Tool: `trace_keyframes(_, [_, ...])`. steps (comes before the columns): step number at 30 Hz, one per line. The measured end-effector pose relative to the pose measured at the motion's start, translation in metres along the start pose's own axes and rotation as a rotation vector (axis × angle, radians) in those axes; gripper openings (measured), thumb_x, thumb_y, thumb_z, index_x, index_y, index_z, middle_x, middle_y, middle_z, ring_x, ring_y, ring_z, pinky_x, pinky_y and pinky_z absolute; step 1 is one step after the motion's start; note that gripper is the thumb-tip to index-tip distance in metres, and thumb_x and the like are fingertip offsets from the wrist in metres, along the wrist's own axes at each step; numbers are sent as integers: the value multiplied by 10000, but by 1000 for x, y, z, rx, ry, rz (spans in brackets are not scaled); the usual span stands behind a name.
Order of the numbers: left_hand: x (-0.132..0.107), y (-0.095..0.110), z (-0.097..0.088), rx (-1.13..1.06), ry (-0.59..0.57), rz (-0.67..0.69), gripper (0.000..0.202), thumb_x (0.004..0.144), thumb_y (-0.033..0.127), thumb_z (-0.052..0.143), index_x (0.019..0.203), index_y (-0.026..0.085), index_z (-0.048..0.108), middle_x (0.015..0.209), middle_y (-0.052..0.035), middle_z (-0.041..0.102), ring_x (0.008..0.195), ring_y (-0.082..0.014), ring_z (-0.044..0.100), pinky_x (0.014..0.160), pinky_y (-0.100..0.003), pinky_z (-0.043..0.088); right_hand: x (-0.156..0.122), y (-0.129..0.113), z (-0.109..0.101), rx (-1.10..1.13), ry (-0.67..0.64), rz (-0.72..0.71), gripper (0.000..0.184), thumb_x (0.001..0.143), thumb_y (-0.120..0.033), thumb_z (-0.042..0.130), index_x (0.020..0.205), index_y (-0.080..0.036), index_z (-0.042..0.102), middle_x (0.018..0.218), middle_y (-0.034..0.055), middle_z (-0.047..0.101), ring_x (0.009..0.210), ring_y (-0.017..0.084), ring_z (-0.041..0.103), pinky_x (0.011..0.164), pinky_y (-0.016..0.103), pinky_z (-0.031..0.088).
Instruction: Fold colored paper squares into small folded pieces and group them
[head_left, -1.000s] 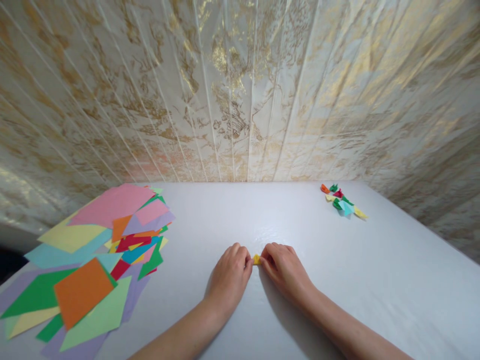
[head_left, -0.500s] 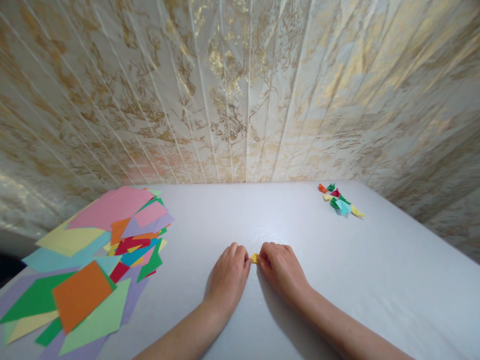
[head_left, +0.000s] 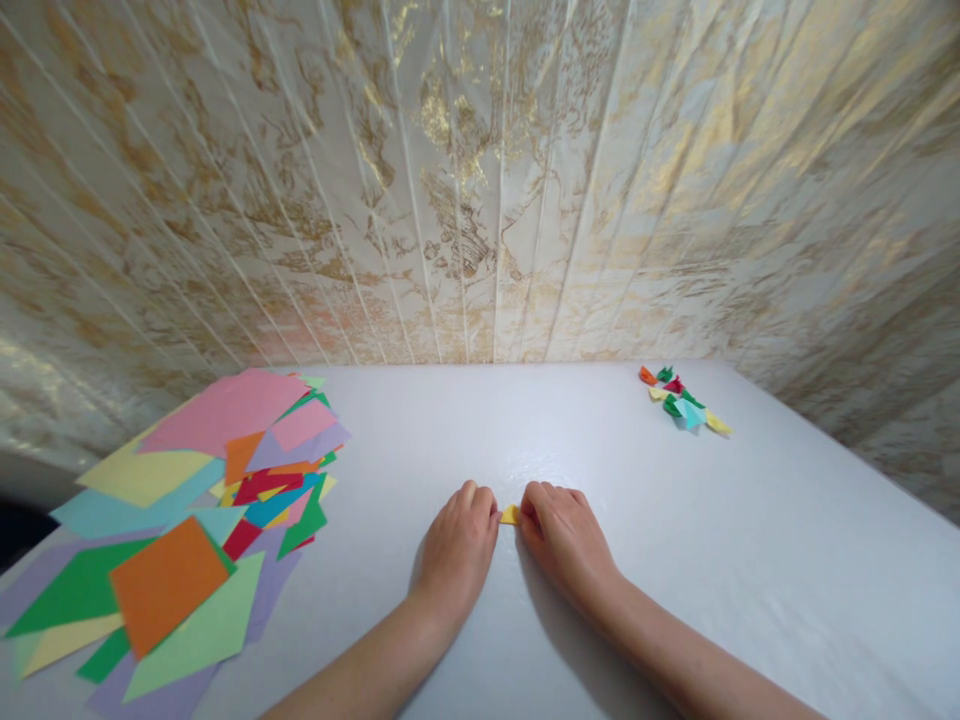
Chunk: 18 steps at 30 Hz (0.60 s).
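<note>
A small folded yellow paper piece [head_left: 511, 515] is lying on the white worktop [head_left: 750, 560], near its middle, pinched from both sides. The left hand [head_left: 459, 545] is curling its fingers and gripping the piece's left edge, while the right hand [head_left: 564, 535] is pinching its right edge. A spread pile of coloured paper sheets [head_left: 187, 520] is lying well to the left, and a cluster of small folded paper pieces [head_left: 682, 400] is sitting far back on the right, near the gold-patterned wall [head_left: 480, 180].

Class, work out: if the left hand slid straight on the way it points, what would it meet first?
The small yellow paper piece at its fingers, then probably the right hand.
</note>
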<state>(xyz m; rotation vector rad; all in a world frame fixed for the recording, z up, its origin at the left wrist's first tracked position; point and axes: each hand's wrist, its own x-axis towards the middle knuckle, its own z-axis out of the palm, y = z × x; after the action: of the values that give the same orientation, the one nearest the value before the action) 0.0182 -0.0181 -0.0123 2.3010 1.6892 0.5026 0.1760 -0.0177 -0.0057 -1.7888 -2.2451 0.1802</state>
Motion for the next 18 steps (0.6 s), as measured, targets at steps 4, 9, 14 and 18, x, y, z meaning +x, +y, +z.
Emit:
trace_keyframes(4, [-6,-2,-2,-34,26,89,198,950,86,435,994,222,571,998,-15,602,903,-172,597,823,-309,494,-1,-1,-1,23,-14,5,135,902,-103,500,820,-185,569,810,20,673,768,174,599,762,293,314])
trace_keyframes(9, [-18,1,-7,62,-43,254,350,918,26,431,1164,228,578,1112,-30,637,1000,-200,579,887,-357,499,-1,-1,-1,57,-10,2,125,915,-126,500,830,-181,573,816,20,668,784,178,593,777,295,325])
trace_keyframes(14, [-21,5,-11,151,-95,254,384,923,25,407,1213,213,574,1146,-45,646,1016,-218,578,879,-379,504,-4,5,-6,106,-26,-14,160,931,-112,467,862,-181,595,829,15,649,759,162,584,727,273,359])
trace_keyframes(18, [-22,8,-11,214,-113,248,392,924,25,409,1230,208,572,1174,-47,649,1018,-232,589,855,-389,513,-15,4,-15,82,-63,-52,233,913,-56,458,926,-193,647,905,27,636,771,148,598,680,248,390])
